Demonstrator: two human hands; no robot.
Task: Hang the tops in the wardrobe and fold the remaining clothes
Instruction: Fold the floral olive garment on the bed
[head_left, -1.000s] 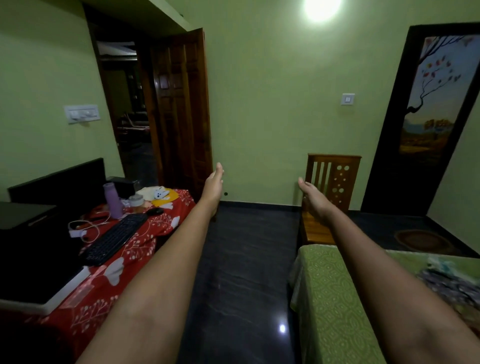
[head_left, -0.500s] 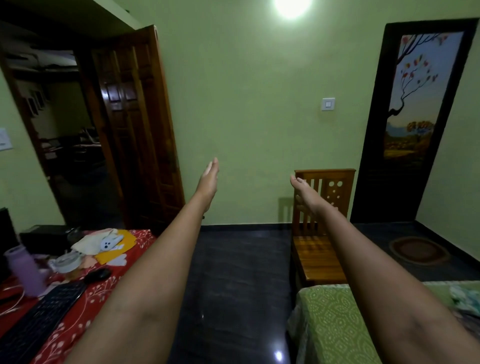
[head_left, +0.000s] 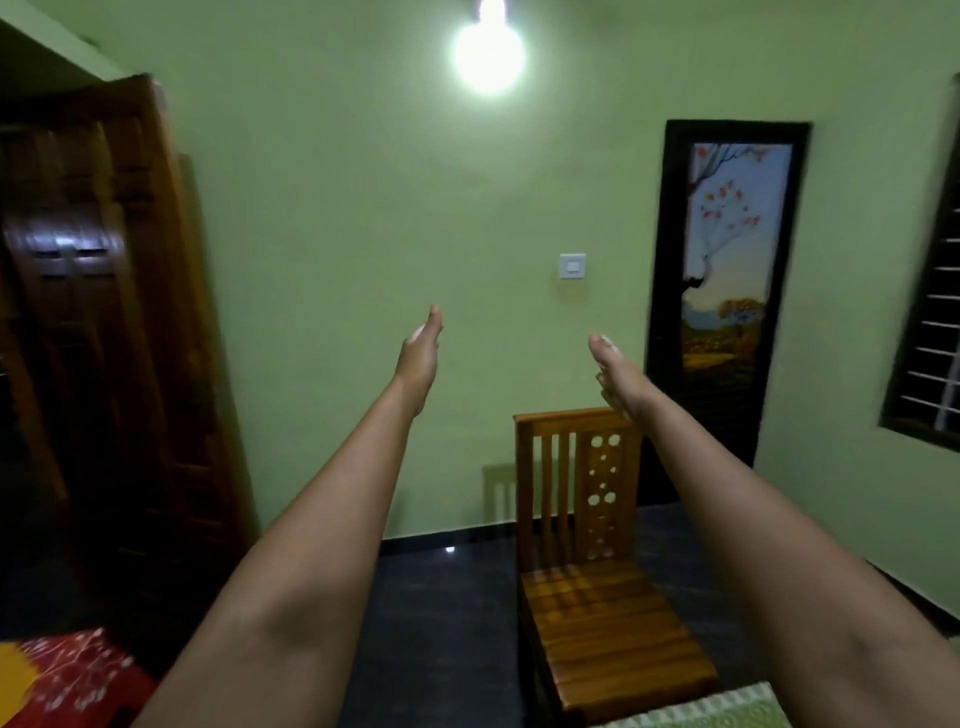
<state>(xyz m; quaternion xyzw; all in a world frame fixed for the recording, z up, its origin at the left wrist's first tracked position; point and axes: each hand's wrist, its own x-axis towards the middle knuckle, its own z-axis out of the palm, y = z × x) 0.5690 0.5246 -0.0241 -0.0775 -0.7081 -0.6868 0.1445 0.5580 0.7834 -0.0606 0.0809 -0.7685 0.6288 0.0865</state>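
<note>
Both my arms stretch straight out in front of me toward the green wall. My left hand (head_left: 421, 353) is held edge-on with straight fingers and holds nothing. My right hand (head_left: 615, 371) is likewise flat, fingers straight, empty, above the back of a wooden chair. No clothes, hangers or wardrobe interior show in this view.
A wooden chair (head_left: 597, 597) stands on the dark floor below my right arm. A dark wooden door (head_left: 104, 338) is at the left. A corner of the green bed cover (head_left: 727, 712) shows bottom right, a red floral tablecloth (head_left: 67, 675) bottom left. A dark-framed painted door (head_left: 727, 270) stands right.
My view has tilted up and swung right: the table with keyboard and the bed have dropped nearly out of view. Both hands stay flat and empty, held out as before.
</note>
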